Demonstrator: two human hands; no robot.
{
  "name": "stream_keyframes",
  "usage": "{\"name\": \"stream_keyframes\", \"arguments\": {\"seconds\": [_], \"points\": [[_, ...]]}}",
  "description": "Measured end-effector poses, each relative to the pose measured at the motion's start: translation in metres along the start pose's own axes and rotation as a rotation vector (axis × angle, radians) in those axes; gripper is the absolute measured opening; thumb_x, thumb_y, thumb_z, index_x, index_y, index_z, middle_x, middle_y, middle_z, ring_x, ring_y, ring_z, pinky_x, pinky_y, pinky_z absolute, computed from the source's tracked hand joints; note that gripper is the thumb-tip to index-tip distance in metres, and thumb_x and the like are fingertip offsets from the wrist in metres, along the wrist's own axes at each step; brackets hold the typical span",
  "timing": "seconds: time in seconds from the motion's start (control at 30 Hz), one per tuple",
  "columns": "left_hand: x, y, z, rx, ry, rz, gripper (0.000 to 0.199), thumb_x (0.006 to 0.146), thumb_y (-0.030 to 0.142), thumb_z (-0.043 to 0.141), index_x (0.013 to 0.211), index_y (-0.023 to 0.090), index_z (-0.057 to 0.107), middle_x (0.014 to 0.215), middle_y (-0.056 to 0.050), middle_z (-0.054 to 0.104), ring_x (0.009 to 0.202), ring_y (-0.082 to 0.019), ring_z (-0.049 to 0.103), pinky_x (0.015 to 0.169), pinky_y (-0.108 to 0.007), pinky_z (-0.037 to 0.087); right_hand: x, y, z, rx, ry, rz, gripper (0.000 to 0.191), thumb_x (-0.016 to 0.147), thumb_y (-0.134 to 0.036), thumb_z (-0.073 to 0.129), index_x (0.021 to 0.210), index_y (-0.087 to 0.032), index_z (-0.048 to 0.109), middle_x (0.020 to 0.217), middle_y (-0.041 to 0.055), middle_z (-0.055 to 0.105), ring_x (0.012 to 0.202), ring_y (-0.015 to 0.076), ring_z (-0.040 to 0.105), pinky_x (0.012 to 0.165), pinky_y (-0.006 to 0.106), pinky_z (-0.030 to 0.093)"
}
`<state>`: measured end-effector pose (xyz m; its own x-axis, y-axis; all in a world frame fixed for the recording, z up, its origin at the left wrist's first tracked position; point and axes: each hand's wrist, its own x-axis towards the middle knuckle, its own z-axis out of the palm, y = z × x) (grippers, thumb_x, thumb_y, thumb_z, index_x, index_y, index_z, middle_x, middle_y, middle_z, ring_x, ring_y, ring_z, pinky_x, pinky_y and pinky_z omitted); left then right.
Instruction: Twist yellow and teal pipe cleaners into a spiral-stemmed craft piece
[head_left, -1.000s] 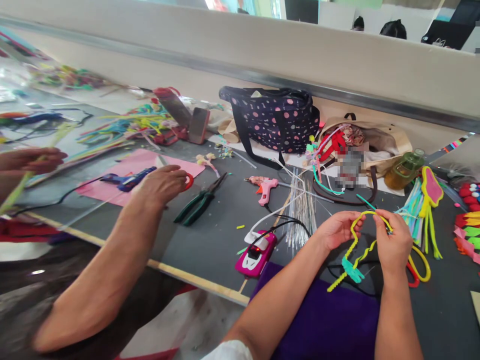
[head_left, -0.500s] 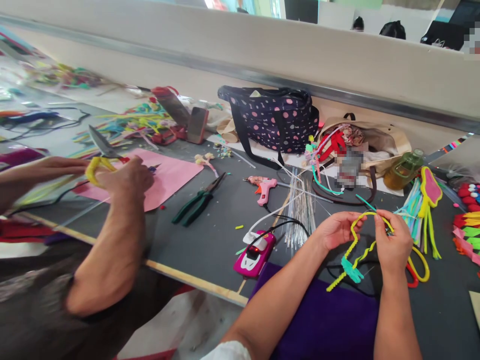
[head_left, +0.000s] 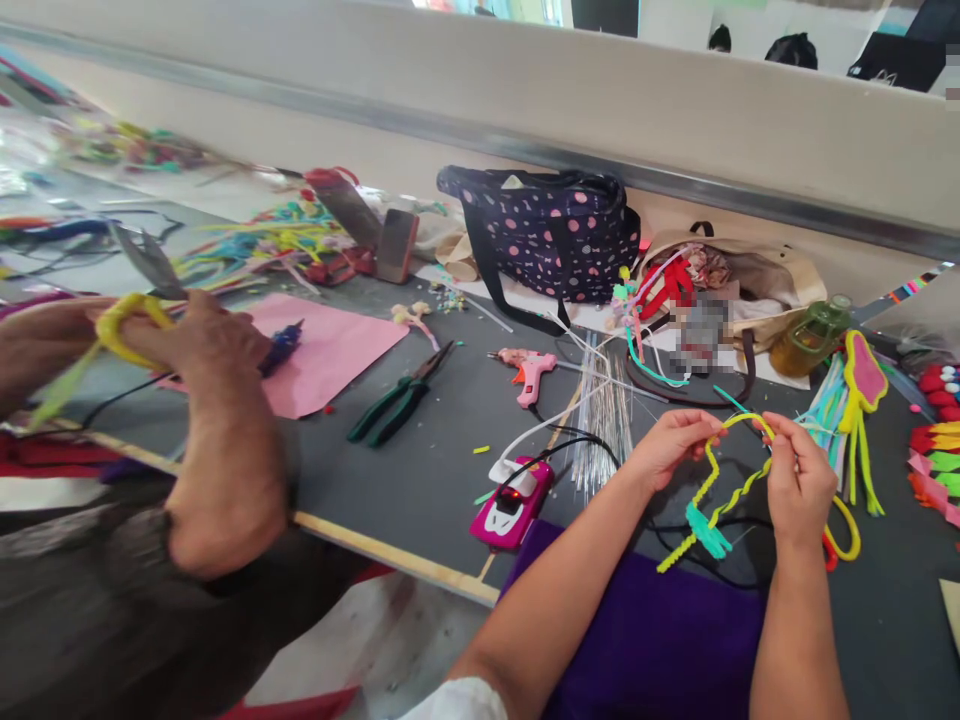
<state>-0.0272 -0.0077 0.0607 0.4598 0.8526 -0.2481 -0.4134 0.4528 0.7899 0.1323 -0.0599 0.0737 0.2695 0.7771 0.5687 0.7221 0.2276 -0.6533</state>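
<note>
Between my hands is a loop of yellow pipe cleaner [head_left: 703,490], its two strands twisted together at the lower end. A teal pipe cleaner piece [head_left: 707,532] is wrapped around it just above the yellow tail. My left hand [head_left: 679,445] pinches the loop's upper left side. On the upper right side, my right hand [head_left: 802,475] grips the same loop between thumb and fingers. Scissors with yellow and red handles [head_left: 846,530] lie beside my right wrist, partly hidden by it. A purple cloth [head_left: 645,640] lies beneath my forearms.
At left a co-worker's hands [head_left: 206,340] hold large yellow-handled scissors [head_left: 142,310] over pink paper [head_left: 337,345]. Green pliers [head_left: 401,395], a pink glue gun [head_left: 532,372] and a magenta power strip [head_left: 514,505] lie mid-table. Behind stand a patterned bag [head_left: 555,235] and a bottle [head_left: 810,335].
My right hand has shifted slightly right and down, and the loop's top is rounder and wider. The co-worker's hands and scissors have moved left.
</note>
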Motion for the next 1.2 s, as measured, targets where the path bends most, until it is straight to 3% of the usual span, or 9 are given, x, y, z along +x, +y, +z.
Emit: {"name": "stream_keyframes", "arguments": {"seconds": [0.3,0.5,0.73,0.9,1.07,1.2], "points": [[-0.002,0.001,0.000,0.030,-0.042,0.036,0.041,0.059,0.045,0.083,0.071,0.010,0.066,0.071,-0.002,0.063,0.052,-0.003,0.046,0.049,-0.018,0.030,0.003,0.012,-0.003,-0.110,-0.084,-0.026,0.032,0.090,-0.042,0.055,0.109,-0.022,0.071,0.102,0.0084,0.073,0.092,0.0235,0.066,0.089,0.041,0.048],[-0.002,-0.001,0.000,0.017,-0.017,0.056,0.042,0.059,0.046,0.083,0.070,0.010,0.065,0.069,-0.001,0.062,0.050,-0.003,0.045,0.048,-0.018,0.030,0.002,0.009,-0.010,0.163,-0.129,0.159,0.037,0.087,-0.048,0.059,0.109,-0.020,0.069,0.099,0.0088,0.074,0.093,0.0232,0.068,0.084,0.036,0.051],[-0.002,-0.001,0.000,0.054,-0.002,0.045,0.039,0.062,0.045,0.081,0.072,0.010,0.066,0.068,-0.001,0.063,0.045,-0.002,0.043,0.045,-0.018,0.029,0.003,-0.005,-0.008,0.131,-0.009,0.088,0.034,0.093,-0.042,0.050,0.111,-0.020,0.068,0.110,0.0093,0.071,0.102,0.0221,0.065,0.090,0.037,0.049],[-0.002,0.001,0.002,0.093,0.013,0.054,0.038,0.062,0.045,0.079,0.071,0.011,0.066,0.066,0.000,0.062,0.046,-0.002,0.044,0.045,-0.018,0.030,0.000,-0.011,0.000,0.148,0.176,-0.023,0.021,0.087,-0.036,0.062,0.093,-0.018,0.072,0.089,0.0078,0.073,0.085,0.0210,0.068,0.080,0.035,0.053],[-0.004,0.004,0.003,0.206,-0.018,0.044,0.039,0.058,0.043,0.082,0.072,0.011,0.065,0.060,0.002,0.058,0.046,-0.005,0.046,0.045,-0.019,0.035,-0.001,-0.005,0.007,0.047,0.293,0.063,0.029,0.084,-0.043,0.064,0.092,-0.016,0.072,0.079,0.0071,0.072,0.068,0.0180,0.065,0.065,0.029,0.050],[-0.004,0.001,0.002,0.237,0.020,0.085,0.038,0.057,0.042,0.082,0.072,0.012,0.064,0.057,0.003,0.056,0.045,-0.006,0.047,0.044,-0.019,0.038,0.001,0.001,0.004,-0.094,0.186,-0.013,0.029,0.088,-0.043,0.059,0.086,-0.017,0.071,0.076,0.0057,0.070,0.059,0.0134,0.056,0.059,0.026,0.044]]}}
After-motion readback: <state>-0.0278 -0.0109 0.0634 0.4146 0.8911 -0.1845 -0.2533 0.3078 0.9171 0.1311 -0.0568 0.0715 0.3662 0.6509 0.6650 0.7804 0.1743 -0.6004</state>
